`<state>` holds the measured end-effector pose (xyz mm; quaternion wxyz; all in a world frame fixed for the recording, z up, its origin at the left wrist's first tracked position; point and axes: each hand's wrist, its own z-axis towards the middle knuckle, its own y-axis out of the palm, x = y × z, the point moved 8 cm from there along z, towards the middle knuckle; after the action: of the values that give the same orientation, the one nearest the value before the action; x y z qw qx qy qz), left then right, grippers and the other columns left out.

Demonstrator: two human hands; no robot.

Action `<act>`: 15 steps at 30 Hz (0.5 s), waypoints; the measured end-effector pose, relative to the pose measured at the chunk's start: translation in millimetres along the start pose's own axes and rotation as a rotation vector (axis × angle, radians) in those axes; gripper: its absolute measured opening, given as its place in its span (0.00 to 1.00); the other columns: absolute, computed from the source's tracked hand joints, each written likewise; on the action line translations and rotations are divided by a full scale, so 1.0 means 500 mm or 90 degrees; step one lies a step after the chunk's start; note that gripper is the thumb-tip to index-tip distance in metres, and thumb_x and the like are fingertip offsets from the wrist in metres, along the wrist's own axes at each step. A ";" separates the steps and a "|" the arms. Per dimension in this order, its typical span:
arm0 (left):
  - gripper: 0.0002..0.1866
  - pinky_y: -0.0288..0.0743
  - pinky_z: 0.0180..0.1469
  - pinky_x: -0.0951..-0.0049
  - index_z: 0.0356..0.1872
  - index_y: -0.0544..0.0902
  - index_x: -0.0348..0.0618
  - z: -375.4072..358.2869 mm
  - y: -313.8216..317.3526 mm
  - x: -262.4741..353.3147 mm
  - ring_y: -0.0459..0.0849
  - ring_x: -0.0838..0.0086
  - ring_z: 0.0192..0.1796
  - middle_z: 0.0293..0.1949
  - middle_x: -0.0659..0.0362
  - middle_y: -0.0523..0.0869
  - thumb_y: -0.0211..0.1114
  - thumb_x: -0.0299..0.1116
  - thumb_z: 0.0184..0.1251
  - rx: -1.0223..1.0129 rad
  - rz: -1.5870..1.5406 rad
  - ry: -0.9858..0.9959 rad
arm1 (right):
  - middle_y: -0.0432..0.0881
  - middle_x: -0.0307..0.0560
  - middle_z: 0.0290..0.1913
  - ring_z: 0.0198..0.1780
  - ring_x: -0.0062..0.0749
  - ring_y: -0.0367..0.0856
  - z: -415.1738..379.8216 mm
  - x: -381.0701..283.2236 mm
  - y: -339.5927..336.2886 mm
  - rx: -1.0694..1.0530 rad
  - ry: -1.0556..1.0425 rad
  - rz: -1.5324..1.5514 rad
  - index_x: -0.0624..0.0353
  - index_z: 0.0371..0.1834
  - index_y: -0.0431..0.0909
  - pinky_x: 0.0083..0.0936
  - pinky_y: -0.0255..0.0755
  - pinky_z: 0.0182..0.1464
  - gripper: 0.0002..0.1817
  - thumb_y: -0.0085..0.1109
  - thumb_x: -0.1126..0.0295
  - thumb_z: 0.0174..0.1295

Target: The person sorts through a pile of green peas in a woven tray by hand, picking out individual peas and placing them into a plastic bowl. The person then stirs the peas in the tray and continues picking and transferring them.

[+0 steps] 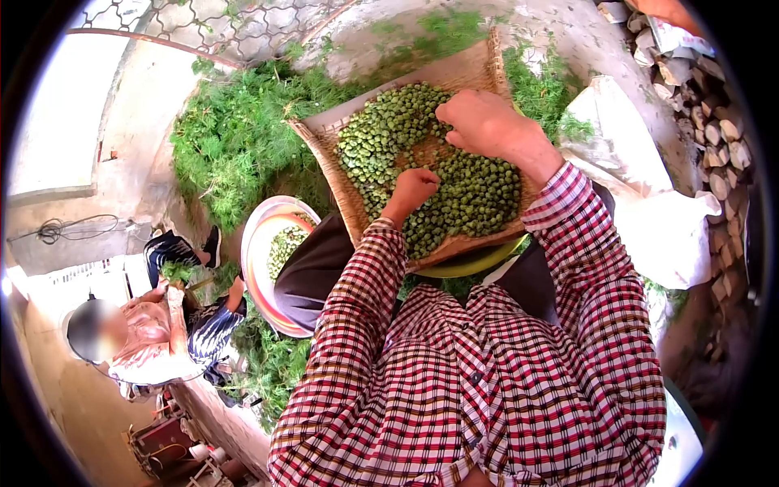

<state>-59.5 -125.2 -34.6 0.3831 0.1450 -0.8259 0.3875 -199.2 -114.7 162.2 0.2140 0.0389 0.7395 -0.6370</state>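
Observation:
A shallow woven basket (350, 198) lies tilted in front of my knees, spread with small round green fruits (475, 191). My left hand (415, 191) is over the middle of the basket, fingers curled together close to the fruits. Above the far right part, my right hand (485, 122) has its thumb and fingers drawn together. Whatever either hand pinches is hidden or too small to make out. Beneath the basket, the rim of a yellow-green basin (475, 261) shows.
Left of my knee stands a white and pink basin (253, 264) with more green fruits. Feathery green plants (235, 138) are heaped around. Another person (154, 329) sits at the left, holding greenery. A white sack (661, 235) and stacked firewood (718, 154) are at the right.

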 end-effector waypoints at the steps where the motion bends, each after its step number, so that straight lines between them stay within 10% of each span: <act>1: 0.12 0.75 0.37 0.70 0.38 0.83 0.40 0.007 0.013 0.006 0.80 0.68 0.32 0.32 0.54 0.84 0.59 0.28 0.52 -0.016 0.099 0.043 | 0.78 0.52 0.35 0.43 0.46 0.77 -0.001 0.001 -0.001 0.003 -0.003 0.011 0.63 0.36 0.75 0.38 0.71 0.46 0.11 0.59 0.70 0.52; 5: 0.15 0.73 0.47 0.62 0.39 0.83 0.47 0.022 0.049 0.012 0.79 0.58 0.43 0.40 0.52 0.82 0.58 0.26 0.47 -0.058 0.389 0.077 | 0.78 0.53 0.34 0.43 0.47 0.76 -0.002 0.001 -0.004 0.036 -0.015 0.011 0.63 0.36 0.75 0.38 0.70 0.47 0.10 0.59 0.70 0.52; 11: 0.11 0.75 0.38 0.62 0.34 0.84 0.45 0.025 0.054 0.006 0.81 0.60 0.34 0.31 0.53 0.84 0.58 0.26 0.48 -0.048 0.505 0.135 | 0.78 0.52 0.35 0.43 0.46 0.77 -0.001 0.005 -0.001 -0.009 0.016 0.020 0.64 0.35 0.74 0.37 0.70 0.47 0.10 0.59 0.71 0.53; 15: 0.06 0.72 0.29 0.68 0.29 0.83 0.41 0.000 -0.006 -0.018 0.79 0.68 0.25 0.23 0.57 0.82 0.58 0.27 0.51 0.017 0.143 0.110 | 0.78 0.53 0.35 0.42 0.45 0.77 -0.004 0.010 -0.004 -0.001 0.026 0.025 0.64 0.35 0.74 0.37 0.71 0.47 0.09 0.58 0.71 0.53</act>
<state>-52.0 -127.8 -39.4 0.4050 0.0229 -0.7958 0.4496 -204.8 -113.9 162.5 0.2118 0.0662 0.7435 -0.6309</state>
